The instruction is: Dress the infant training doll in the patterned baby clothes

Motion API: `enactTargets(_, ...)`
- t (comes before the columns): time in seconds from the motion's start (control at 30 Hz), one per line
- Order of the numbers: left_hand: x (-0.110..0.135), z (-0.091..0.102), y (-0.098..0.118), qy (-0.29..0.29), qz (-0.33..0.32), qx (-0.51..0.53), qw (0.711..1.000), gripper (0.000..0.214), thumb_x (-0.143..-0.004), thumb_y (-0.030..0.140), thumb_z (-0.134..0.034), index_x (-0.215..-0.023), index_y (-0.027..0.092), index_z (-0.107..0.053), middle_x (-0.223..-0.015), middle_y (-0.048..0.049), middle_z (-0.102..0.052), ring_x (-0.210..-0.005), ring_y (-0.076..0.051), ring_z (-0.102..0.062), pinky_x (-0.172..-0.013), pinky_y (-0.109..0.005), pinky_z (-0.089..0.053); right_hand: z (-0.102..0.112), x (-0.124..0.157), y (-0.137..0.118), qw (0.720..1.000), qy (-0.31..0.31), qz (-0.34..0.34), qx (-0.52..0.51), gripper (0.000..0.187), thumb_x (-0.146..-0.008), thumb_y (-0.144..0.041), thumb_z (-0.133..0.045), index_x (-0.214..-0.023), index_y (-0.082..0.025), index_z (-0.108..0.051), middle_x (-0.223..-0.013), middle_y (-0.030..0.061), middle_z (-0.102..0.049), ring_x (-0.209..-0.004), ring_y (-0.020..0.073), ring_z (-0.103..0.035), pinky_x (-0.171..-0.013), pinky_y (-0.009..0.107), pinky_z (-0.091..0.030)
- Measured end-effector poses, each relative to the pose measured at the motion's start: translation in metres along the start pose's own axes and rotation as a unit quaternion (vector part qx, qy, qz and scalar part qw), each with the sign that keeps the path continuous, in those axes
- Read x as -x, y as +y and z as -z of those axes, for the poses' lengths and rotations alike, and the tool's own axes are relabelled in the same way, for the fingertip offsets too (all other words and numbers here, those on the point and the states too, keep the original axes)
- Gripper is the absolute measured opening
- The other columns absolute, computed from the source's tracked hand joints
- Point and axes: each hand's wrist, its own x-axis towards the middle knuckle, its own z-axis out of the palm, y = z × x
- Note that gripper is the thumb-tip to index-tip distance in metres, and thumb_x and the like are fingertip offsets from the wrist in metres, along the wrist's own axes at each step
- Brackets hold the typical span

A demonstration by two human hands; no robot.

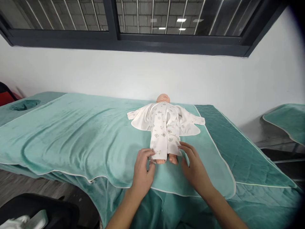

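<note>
A baby doll (163, 98) lies on its back, its head toward the wall and its feet toward me. It wears white printed trousers (160, 140); a white top (142, 119) is spread out to both sides, sleeves outstretched. My left hand (143, 170) is at the trouser hem on the left, fingers curved and apart from the thumb, fingertips at the cloth. On the other side, my right hand (194, 167) is open with its fingertips by the right trouser leg. The doll's bare feet (173, 159) show between my hands.
A light green blanket (78, 127) covers much of the bed, over a darker green cover (228, 143). Behind stands a white wall below a dark-framed window (133, 41). A black chair or stool (54, 208) is at lower left; another green-covered surface (288, 121) is at right.
</note>
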Motion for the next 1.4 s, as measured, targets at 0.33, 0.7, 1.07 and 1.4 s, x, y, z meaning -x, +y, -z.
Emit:
enactTargets(0.33,-0.044,-0.045,0.047,-0.160,-0.063,-0.119,0.978,0.019,-0.087,0.016,-0.057,-0.104,0.022,-0.059,-0.105,-0.0066,-0.061,-0.103,-0.025,-0.053,-0.089,-0.043,-0.047,-0.010,-0.013,0.014,0.995,-0.021,-0.079,-0.057,0.018,-0.088,-0.020,-0.049,-0.101,-0.022,-0.061,-0.096,0.0053,-0.066,-0.088,0.0216,-0.063,-0.079,0.036,-0.052)
enactTargets(0.7,-0.060,-0.046,0.063,-0.155,0.034,-0.017,0.987,0.014,-0.077,0.009,-0.055,-0.081,0.022,-0.050,-0.089,-0.0012,-0.058,-0.090,-0.020,-0.051,-0.077,-0.035,-0.043,0.045,-0.023,-0.019,0.995,0.015,-0.025,-0.100,0.008,-0.095,-0.027,-0.052,-0.095,-0.025,-0.059,-0.084,0.0013,-0.061,-0.075,0.0177,-0.059,-0.069,0.030,-0.047)
enactTargets(1.07,-0.021,-0.027,0.039,-0.173,-0.121,-0.084,0.974,0.021,-0.094,0.011,-0.042,-0.105,0.020,-0.057,-0.103,-0.0079,-0.059,-0.097,-0.021,-0.055,-0.084,-0.037,-0.047,0.032,0.014,0.009,0.991,-0.112,-0.004,-0.077,0.009,-0.097,-0.020,-0.047,-0.097,-0.025,-0.055,-0.091,0.0025,-0.058,-0.082,0.0172,-0.058,-0.073,0.029,-0.047)
enactTargets(1.4,-0.072,-0.009,0.011,-0.077,-0.126,-0.013,0.989,0.021,-0.091,0.013,-0.049,-0.107,0.021,-0.060,-0.099,-0.0070,-0.064,-0.096,-0.020,-0.057,-0.085,-0.036,-0.047,0.037,-0.031,0.045,0.976,-0.132,-0.068,-0.161,0.022,-0.099,-0.036,-0.044,-0.086,-0.023,-0.056,-0.086,0.0017,-0.060,-0.079,0.0173,-0.057,-0.074,0.030,-0.047)
